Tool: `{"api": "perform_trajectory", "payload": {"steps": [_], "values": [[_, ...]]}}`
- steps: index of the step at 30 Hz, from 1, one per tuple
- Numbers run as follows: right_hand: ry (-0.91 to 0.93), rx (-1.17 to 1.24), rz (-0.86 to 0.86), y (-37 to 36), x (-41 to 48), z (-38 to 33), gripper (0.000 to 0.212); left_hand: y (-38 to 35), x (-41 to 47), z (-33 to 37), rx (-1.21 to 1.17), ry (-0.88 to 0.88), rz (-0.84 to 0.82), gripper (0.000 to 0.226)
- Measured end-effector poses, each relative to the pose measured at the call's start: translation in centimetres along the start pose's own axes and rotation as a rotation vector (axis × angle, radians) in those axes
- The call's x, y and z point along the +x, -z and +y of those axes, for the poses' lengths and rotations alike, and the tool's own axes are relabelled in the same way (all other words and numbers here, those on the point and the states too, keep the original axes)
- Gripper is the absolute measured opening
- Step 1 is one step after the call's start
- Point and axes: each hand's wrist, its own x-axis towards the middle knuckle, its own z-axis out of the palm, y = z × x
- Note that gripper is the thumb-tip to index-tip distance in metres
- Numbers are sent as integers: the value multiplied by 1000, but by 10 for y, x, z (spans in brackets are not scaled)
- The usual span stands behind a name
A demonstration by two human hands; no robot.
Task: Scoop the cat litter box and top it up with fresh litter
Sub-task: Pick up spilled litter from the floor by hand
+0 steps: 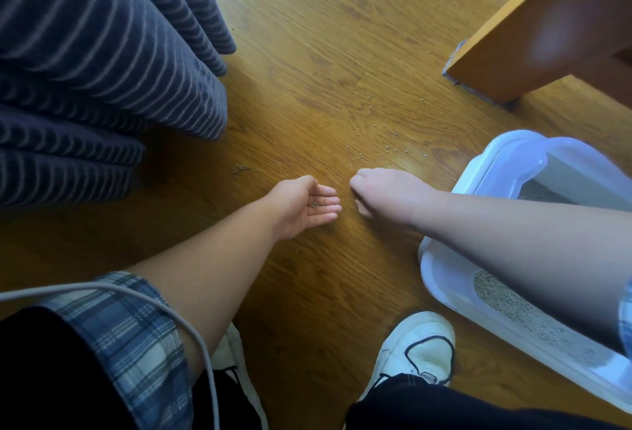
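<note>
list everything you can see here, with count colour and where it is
floor: one, brown wood, under everything
striped fabric: one mass, dark blue with pale stripes, upper left
wooden furniture: one, orange-brown, upper right
litter box: one, white and pale blue, right side on the floor
litter: one bed, grey-beige, inside the litter box
loose grains: many, grey, scattered on the floor beyond the hands
cable: one, grey, lower left
shoes: two, white, bottom
sleeve: one, blue plaid, lower left
left hand: palm up, cupped, a few grains in it
right hand: back up, fingers curled down at the floor
</note>
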Motion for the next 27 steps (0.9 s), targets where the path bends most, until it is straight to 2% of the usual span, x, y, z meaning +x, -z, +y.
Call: {"api": "perform_trajectory", "payload": {"steps": [2,5,9,11,14,20,27], "values": [[-12,183,44,6,-2,1,4,-4,0,0,-16,-7,-22,36],[44,345,112,12,-4,-7,9,-14,-1,1,-85,-21,-61,35],[-23,515,300,15,-3,-5,15,-21,-1,3,-105,-18,-99,33],[-153,491,362,18,5,12,15,-20,0,6,-112,-15,-93,38],[-312,409,344,20,15,36,10,-18,2,10,-127,-29,-49,39],[-186,294,253,21,26,39,8,-14,5,14,-172,-42,-11,36],[-111,207,294,13,29,37,6,-17,7,17,-232,-54,-12,35]]}}
